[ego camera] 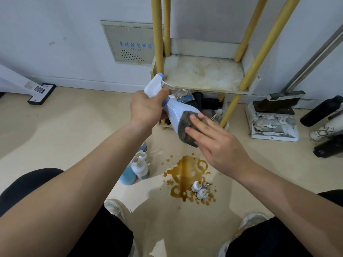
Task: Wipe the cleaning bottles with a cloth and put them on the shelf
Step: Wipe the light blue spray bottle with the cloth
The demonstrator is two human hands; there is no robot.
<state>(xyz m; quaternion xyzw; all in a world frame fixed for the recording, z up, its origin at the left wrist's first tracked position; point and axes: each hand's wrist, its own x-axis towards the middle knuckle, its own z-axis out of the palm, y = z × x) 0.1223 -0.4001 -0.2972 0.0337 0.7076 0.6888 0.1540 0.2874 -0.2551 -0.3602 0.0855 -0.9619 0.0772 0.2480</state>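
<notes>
My left hand [146, 106] grips the neck of a white spray bottle [176, 110] with a blue collar, held tilted in the air in front of the shelf. My right hand [217, 143] presses a dark grey cloth [186, 127] against the bottle's lower body with straight fingers. The shelf [204, 75] is a stained white board between yellow posts, just behind the bottle's nozzle. On the floor below stand several bottles [139, 167], one with blue liquid, under my left forearm. Three small white bottles [200, 190] stand in a brown spill.
A brown puddle [185, 173] spreads on the beige floor between my feet. A dustpan with a brush [274, 117] sits to the right of the shelf, dark bottles [323, 112] beyond it. A mop head [41, 93] lies at the left wall. Dark items fill the shelf's bottom level.
</notes>
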